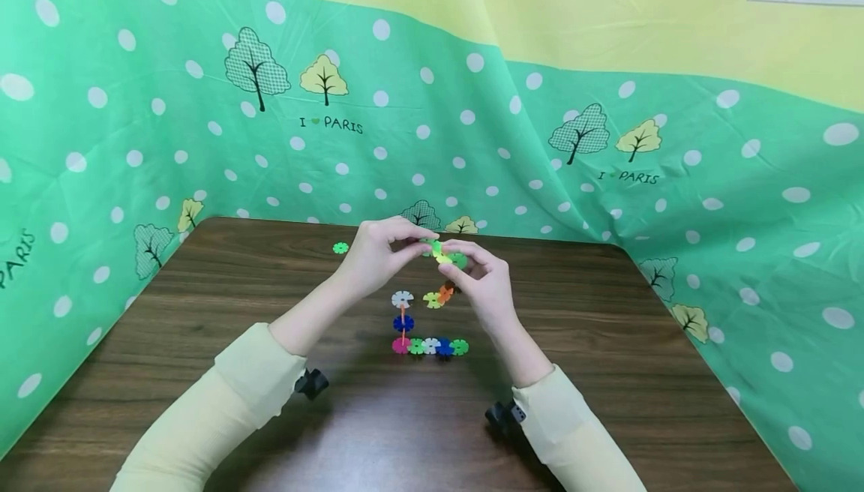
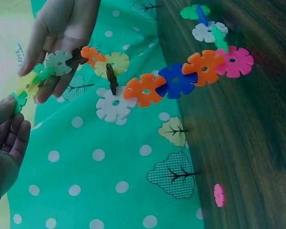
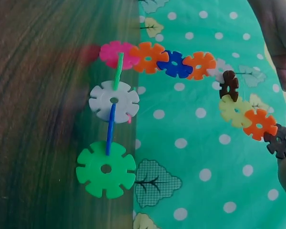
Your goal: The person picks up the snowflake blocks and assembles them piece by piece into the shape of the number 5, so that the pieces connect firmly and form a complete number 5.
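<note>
My left hand [image 1: 381, 252] pinches a green notched plastic disc [image 2: 20, 102] between thumb and fingers. Facing it, my right hand [image 1: 487, 280] grips the chain's end near a yellow disc [image 2: 27, 86], right beside the green one. From there runs a long chain of interlocking flower-shaped discs in green, brown, orange, yellow, white and blue. It bends at a pink disc [image 3: 118, 54]. Beyond that bend come a white disc [image 3: 114, 101] and, at the far end, a green disc [image 3: 106, 170]. In the right wrist view, fingers partly hide the held end.
A loose green disc [image 1: 340, 248] lies at the back of the dark wooden table [image 1: 270, 409]. A pink disc [image 2: 219, 195] shows on the table in the left wrist view. Green dotted cloth [image 1: 405, 132] hangs behind. Black cameras [image 1: 312, 384] sit at both wrists.
</note>
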`<state>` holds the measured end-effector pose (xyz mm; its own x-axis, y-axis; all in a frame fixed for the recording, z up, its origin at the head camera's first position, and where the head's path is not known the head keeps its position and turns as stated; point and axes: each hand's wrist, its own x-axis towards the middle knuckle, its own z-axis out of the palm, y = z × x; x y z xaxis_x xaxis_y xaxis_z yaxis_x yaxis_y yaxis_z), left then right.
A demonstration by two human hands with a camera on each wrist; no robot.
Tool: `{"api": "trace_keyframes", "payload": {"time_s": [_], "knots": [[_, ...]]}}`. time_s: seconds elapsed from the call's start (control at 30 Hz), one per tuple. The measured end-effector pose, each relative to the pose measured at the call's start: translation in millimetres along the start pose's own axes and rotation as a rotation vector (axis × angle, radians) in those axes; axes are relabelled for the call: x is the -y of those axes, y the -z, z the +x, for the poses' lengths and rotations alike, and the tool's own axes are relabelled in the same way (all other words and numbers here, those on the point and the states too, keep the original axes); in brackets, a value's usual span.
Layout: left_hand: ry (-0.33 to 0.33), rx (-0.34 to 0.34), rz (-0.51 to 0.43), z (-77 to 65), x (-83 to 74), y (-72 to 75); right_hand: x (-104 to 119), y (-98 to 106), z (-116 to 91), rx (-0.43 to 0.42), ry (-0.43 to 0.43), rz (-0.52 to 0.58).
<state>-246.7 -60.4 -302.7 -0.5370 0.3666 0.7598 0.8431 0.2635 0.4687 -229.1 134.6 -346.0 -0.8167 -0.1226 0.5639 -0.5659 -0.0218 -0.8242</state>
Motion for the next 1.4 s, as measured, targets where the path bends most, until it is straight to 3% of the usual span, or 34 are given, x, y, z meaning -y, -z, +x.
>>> {"api": "trace_keyframes", "payload": {"time_s": [0.37, 0.5, 0.67, 0.8, 1.13, 1.27, 1.4], "knots": [[0.15, 0.039, -0.101, 0.5, 8.6, 9.6, -0.2, 1.4, 2.6, 0.018, 0.008, 0.029], [0.211, 0.056, -0.036, 2.4, 18.6, 20.9, 2.6, 2.4, 0.5, 0.005, -0.001, 0.026], [0.29, 0.089, 0.07, -1.7, 46.2, 32.0, 5.9, 5.4, -2.7, 0.006, -0.011, 0.033], [0.376, 0.15, 0.11, -14.0, 71.4, 36.3, 7.9, 7.7, -4.8, 0.032, 0.004, 0.077], [0.544, 0.308, 0.07, -45.7, 124.4, 31.4, 9.0, 7.9, -8.0, 0.04, 0.036, 0.103], [0.582, 0.332, 0.047, -54.1, 140.0, 27.0, 9.4, 7.0, -8.1, 0.045, 0.041, 0.099], [0.577, 0.372, 0.061, -62.0, 153.6, 21.5, 10.0, 6.1, -8.1, 0.052, 0.044, 0.138]]}}
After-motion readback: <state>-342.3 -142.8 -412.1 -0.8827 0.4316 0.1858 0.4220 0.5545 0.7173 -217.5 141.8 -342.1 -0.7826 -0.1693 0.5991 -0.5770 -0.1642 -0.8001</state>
